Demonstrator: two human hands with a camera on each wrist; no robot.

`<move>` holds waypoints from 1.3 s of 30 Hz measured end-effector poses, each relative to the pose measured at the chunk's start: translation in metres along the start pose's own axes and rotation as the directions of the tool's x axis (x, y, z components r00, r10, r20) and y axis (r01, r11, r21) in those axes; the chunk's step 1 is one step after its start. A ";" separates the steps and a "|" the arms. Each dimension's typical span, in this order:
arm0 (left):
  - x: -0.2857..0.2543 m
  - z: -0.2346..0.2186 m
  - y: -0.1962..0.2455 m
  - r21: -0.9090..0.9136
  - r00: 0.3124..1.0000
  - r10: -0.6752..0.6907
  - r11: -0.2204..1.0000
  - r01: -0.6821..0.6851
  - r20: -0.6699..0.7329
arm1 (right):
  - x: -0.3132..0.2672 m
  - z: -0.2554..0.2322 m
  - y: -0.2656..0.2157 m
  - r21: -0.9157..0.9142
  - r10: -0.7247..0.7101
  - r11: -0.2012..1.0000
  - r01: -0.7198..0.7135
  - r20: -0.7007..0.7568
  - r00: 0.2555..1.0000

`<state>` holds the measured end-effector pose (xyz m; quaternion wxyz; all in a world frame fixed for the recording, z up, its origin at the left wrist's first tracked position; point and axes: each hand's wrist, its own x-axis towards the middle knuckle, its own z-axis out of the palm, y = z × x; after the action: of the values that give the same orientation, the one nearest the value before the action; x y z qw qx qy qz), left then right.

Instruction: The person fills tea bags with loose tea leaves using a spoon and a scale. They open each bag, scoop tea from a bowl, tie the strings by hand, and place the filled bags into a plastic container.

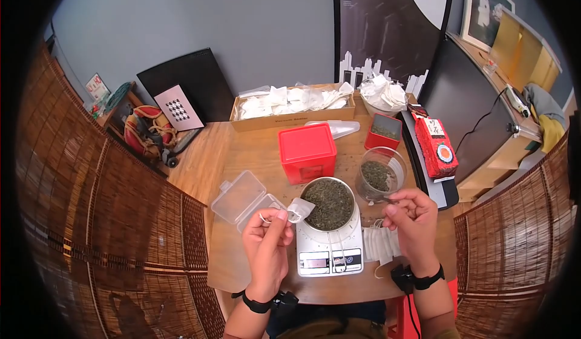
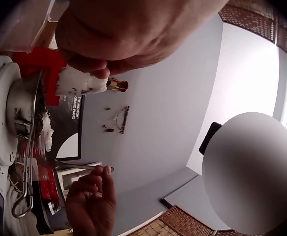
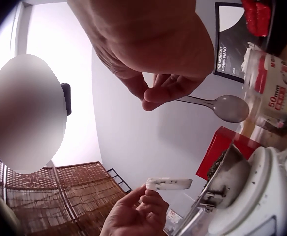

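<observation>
My left hand pinches a small white bag beside the metal pan of dried leaves, which stands on a white scale. Dark bits show through the bag in the left wrist view. In my right hand, thumb and fingers pinch the handle of a metal spoon. The spoon's bowl is held near a clear tub that has leaves inside. Several white bags lie right of the scale.
A red tin stands behind the pan, an opened red tin of leaves at the back right. Behind is a cardboard box of white bags. An open clear plastic case lies left; a red packet is at the right.
</observation>
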<state>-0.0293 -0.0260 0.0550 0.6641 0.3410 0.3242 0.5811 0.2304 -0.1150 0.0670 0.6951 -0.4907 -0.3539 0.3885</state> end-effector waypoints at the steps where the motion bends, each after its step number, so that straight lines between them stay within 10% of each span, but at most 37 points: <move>1: 0.002 -0.001 -0.001 -0.003 1.000 -0.003 1.000 0.003 0.001 | -0.002 0.001 0.000 -0.004 0.000 1.000 0.000 -0.002 1.000; 21: 0.027 -0.011 -0.013 -0.093 0.993 -0.080 0.992 0.088 0.084 | -0.021 0.033 0.010 -0.218 -0.307 0.940 0.264 -0.195 0.932; 39: 0.027 0.010 -0.019 -0.004 0.996 -0.024 1.000 0.025 0.090 | -0.010 0.022 -0.010 -0.290 -0.075 0.953 0.085 0.047 0.996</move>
<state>-0.0080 -0.0012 0.0439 0.6858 0.3612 0.2968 0.5578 0.2085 -0.1173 0.0815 0.6240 -0.5661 -0.4389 0.3122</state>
